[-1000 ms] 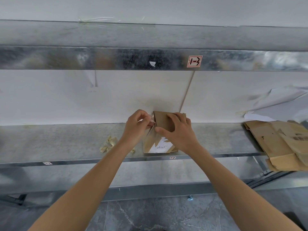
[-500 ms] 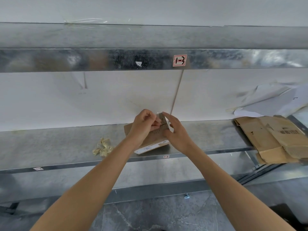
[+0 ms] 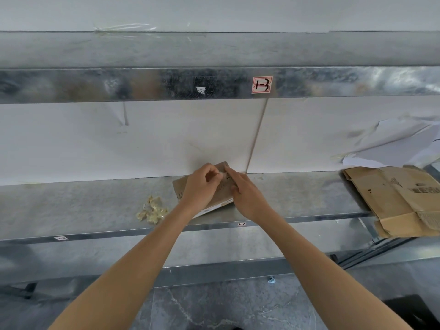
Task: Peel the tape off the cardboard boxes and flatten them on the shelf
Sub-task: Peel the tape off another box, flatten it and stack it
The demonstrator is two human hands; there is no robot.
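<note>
On middle shelf (image 3: pixel 83 203), centre: small cardboard box (image 3: pixel 222 195) lies near back wall, looks collapsed almost flat, one side lifted a bit, white label edge at its front. Nothing seen inside it.

Left hand (image 3: pixel 202 184) has fingers curled, thumb and forefinger pinching a pale tape strip (image 3: pixel 221 174) at box's top corner. Right hand (image 3: pixel 246 197) lies on box's right side, forefinger stretched up to same corner, other fingers curled; can't tell if it pinches the card or only presses it down.

Progress, my read: mid-task, peel step on this box. Crumpled tape wad (image 3: pixel 152 211) sits on shelf left of box, apart from it, so some tape is already off. Flattened cardboard (image 3: pixel 400 198) lies at right end of shelf, overhanging the front edge, well apart from hands; holds nothing, counts as done. White paper sheets (image 3: pixel 392 148) lean behind it.

Left to do: get this strip off, press small box fully flat. No other unopened boxes in view; any more out of frame, unknown.
</note>
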